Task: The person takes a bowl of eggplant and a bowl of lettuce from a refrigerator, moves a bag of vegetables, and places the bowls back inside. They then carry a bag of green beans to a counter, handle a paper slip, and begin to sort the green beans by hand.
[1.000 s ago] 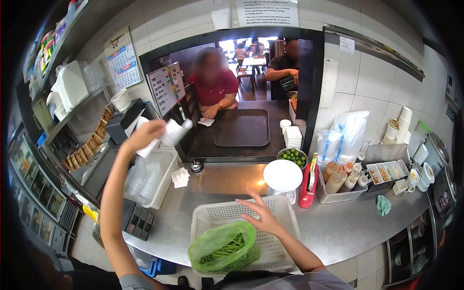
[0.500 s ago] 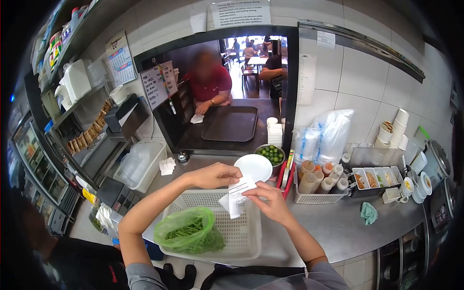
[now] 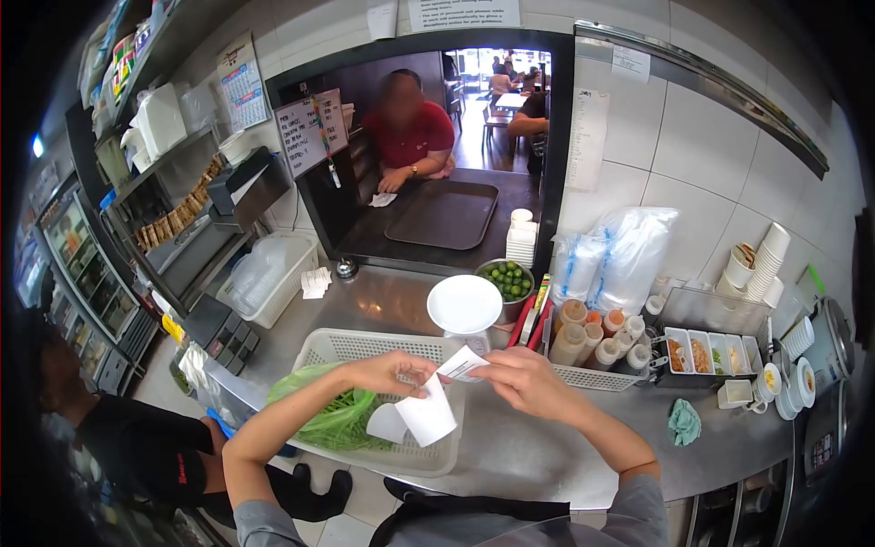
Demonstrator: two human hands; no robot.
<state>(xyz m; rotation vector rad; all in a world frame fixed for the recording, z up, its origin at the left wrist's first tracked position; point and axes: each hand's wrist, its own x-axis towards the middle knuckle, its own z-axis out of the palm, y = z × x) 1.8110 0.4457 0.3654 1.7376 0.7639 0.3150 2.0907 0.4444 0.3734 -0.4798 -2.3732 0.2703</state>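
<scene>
Both hands meet over the steel counter, each pinching a white paper receipt (image 3: 427, 408) that curls downward. My left hand (image 3: 394, 373) holds its left part and my right hand (image 3: 521, 378) holds the upper right corner. Under them lies a white perforated basket (image 3: 365, 346) with a green plastic bag of green beans (image 3: 324, 410) in its left half. A white round plate (image 3: 465, 304) stands just beyond the basket.
A bowl of limes (image 3: 507, 277), sauce bottles in a white rack (image 3: 597, 337) and condiment tubs (image 3: 706, 351) line the right. A person in a red shirt (image 3: 410, 137) leans at the hatch by a dark tray (image 3: 444, 214). Another person in black (image 3: 137, 447) crouches at lower left.
One second ago my left hand was raised high at the left with the paper. It came down to the basket, and my right hand took hold of the receipt too.
</scene>
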